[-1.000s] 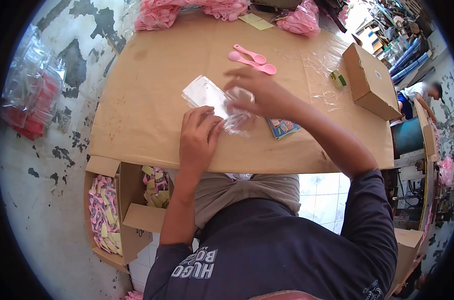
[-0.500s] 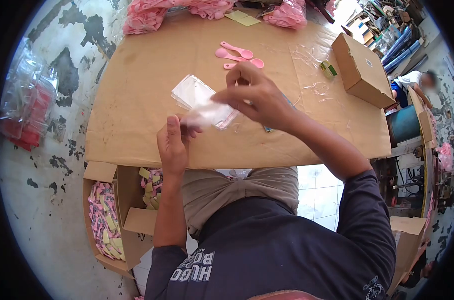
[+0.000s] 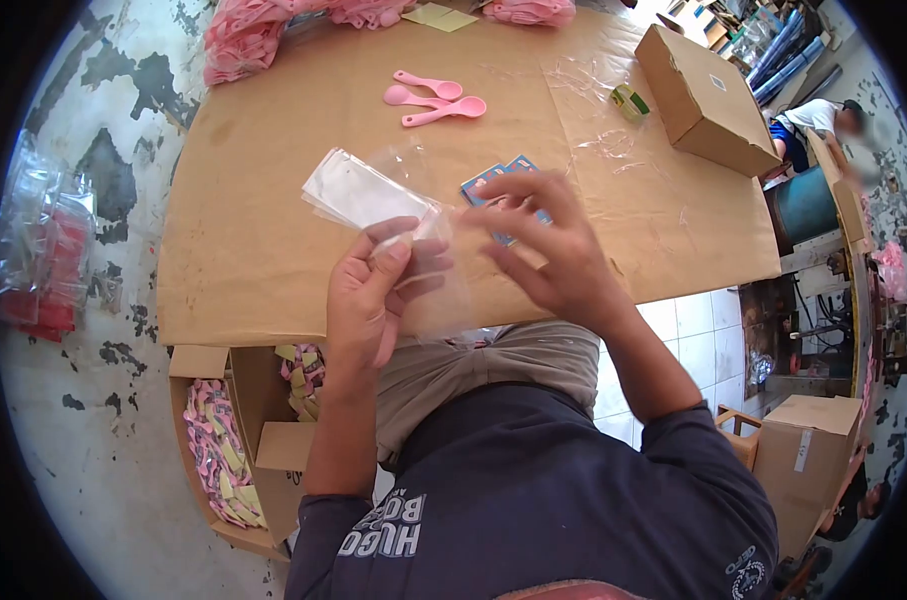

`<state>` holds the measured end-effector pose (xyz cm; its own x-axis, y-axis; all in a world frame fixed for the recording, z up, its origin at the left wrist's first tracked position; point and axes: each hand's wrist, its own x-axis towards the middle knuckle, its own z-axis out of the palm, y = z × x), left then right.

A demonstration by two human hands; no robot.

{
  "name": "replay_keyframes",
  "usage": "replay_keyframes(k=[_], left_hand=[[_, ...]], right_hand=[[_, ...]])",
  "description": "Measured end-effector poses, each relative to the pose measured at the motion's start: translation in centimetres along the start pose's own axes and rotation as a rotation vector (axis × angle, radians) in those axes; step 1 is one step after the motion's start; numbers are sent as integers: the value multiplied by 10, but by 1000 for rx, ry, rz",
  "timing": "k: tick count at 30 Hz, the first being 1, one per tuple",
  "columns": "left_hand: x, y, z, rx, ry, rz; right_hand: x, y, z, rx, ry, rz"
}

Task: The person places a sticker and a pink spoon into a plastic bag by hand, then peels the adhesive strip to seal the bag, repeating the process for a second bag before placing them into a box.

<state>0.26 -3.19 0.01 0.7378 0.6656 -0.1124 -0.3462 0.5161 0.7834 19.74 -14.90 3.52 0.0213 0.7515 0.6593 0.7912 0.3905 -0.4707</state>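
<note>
A clear plastic bag [image 3: 443, 285] hangs from my left hand [image 3: 378, 285], pinched between thumb and fingers above the table's near part. Beyond that hand lies a fanned stack of white-looking clear bags [image 3: 358, 190]. My right hand [image 3: 548, 245] is apart to the right, fingers spread and slightly blurred, with nothing visible in it. It hovers over blue printed cards [image 3: 518, 165], which it partly covers. Farther back, pink spoons [image 3: 443, 110] lie in a small group on the brown table.
Bagged pink items [image 3: 243, 40] and yellow cards [image 3: 439, 17] lie along the far edge. A green-yellow tape roll [image 3: 629, 102] and a closed cardboard box [image 3: 708, 105] are at the right. Open boxes of packed pink items [image 3: 218, 450] stand lower left. A person [image 3: 818, 118] is far right.
My left hand has moved right, with the clear bag now spread out below it. My right hand has come away from the bag, opened and moved right and down. The camera view has shifted slightly.
</note>
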Motion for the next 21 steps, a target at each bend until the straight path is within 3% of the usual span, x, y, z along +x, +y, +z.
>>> replay_keyframes(k=[2,3,4,6,9,10,12,16,21], left_hand=[[7,-4,-6,255,149,159],[9,-3,-7,260,160,158],[10,-1,-7,361,183,217],[12,4,-7,476,213,273],[22,12,-9,474,272,313],[27,13,-20,629,332,348],[31,16,-27,782,401,387],[34,16,-25,935,496,473],[37,19,-32,1061,519,473]], right_hand=[[-8,8,-6,-99,116,180],[-11,7,-5,-3,153,306],[-12,7,-3,11,151,307],[-14,4,2,181,65,529],[-6,-8,22,151,56,433],[-3,-8,28,153,59,426],[5,-7,42,-43,78,176],[13,-22,72,-6,-61,1],[7,-24,95,-73,-155,-1]])
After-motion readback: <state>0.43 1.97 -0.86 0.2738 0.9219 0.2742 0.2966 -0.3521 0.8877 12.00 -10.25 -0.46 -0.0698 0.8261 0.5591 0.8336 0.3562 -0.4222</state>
